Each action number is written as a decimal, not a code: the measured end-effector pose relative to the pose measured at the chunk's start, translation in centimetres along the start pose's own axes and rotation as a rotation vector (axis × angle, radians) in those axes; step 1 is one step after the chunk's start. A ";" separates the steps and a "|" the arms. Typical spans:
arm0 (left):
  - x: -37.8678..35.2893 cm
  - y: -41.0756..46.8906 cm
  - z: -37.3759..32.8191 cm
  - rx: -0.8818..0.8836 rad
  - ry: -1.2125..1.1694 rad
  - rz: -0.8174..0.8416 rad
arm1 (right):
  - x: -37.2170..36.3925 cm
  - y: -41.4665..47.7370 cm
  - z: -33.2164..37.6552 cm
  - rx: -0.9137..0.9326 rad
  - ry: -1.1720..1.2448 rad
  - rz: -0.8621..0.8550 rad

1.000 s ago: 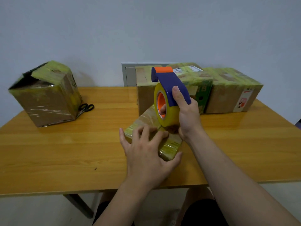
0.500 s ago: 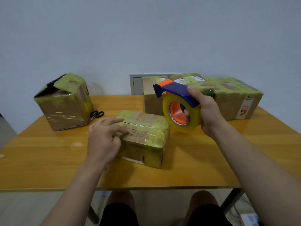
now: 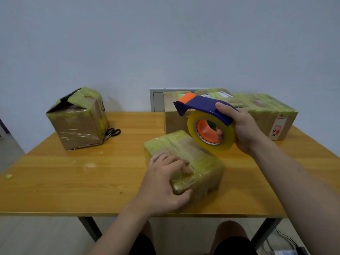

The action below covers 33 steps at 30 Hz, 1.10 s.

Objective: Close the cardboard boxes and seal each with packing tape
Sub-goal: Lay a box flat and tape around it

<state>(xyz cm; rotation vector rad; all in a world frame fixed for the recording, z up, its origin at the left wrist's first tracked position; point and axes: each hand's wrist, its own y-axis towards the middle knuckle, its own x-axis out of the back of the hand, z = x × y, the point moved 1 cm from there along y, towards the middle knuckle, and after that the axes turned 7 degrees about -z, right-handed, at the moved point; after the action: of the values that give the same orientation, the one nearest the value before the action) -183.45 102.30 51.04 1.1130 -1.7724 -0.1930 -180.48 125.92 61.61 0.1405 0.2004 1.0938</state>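
Observation:
A small flat cardboard box, wrapped in yellowish tape, lies on the wooden table in front of me. My left hand grips its near left corner, fingers on top and thumb against the front side. My right hand holds a tape dispenser just above the box's far right end. It has a blue and orange frame and a yellow roll, and my fingers reach through the core. A taller box stands at the far left with its top flaps partly open.
Black scissors lie beside the tall left box. Two taped boxes stand against the wall at the back right, one behind the dispenser. Small tape scraps lie near the table's left edge.
The small box has turned and shifted right, and my left hand now grips its near corner. The dispenser in my right hand has come down close over the box's far end.

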 end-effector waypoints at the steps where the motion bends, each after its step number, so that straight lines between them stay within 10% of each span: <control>1: 0.3 0.1 0.1 -0.011 -0.066 0.062 | 0.2 0.1 0.1 0.000 0.008 0.010; 13: 2.1 4.5 2.5 0.220 -0.178 0.180 | 3.5 0.5 1.3 -0.104 -0.109 0.377; 19: 4.1 6.5 -0.8 0.717 -1.125 -0.086 | 4.1 0.9 1.5 -0.120 -0.191 0.494; 33: 3.4 6.1 -1.0 0.938 -1.612 0.194 | 2.8 0.4 2.4 -0.106 -0.121 0.573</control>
<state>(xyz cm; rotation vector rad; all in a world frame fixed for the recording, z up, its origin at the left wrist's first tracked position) -186.59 103.52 57.23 1.5280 -3.6376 -0.1246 -179.05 128.54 63.81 0.1737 -0.0131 1.6568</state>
